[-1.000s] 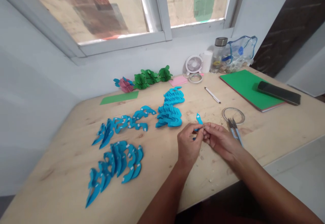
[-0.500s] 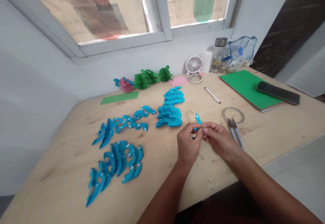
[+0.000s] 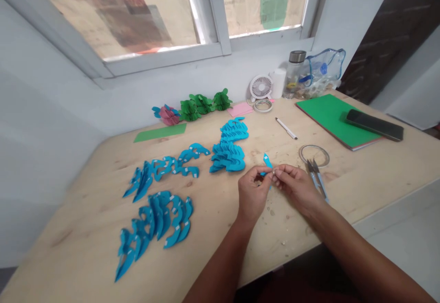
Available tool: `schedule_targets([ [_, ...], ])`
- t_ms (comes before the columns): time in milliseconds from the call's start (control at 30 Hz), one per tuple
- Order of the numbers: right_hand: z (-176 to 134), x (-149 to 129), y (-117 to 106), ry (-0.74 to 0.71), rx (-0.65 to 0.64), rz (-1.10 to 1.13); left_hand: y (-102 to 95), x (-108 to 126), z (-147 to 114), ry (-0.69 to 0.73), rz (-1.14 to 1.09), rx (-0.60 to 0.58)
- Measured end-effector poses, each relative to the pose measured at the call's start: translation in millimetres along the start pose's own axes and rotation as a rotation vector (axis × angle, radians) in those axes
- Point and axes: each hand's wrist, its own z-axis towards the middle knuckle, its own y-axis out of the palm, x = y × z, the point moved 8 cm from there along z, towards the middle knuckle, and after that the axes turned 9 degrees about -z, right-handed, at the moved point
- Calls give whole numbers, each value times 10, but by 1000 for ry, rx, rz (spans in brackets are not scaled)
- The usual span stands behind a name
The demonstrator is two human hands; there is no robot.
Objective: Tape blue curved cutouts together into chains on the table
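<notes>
I note the fingers of my left hand (image 3: 253, 195) pinched closed on a blue piece (image 3: 266, 160); those of my right hand (image 3: 296, 188) also pinch, their hold too small to tell. Snips (image 3: 317, 180), overlapping a ring (image 3: 329, 157), crowd the right; blue stacks (image 3: 227, 157) lie left.

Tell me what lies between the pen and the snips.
In the head view, a thin ring lies between the pen and the snips, whose blade tips overlap it.
</notes>
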Motion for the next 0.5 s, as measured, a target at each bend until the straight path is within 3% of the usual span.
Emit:
schedule_targets([
  [200,13,16,-35,-13,-5,-35,30,-109,20,-111,-177,-20],
  [500,19,6,-57,-29,44,-78,34,-155,21,-165,-235,-19],
])
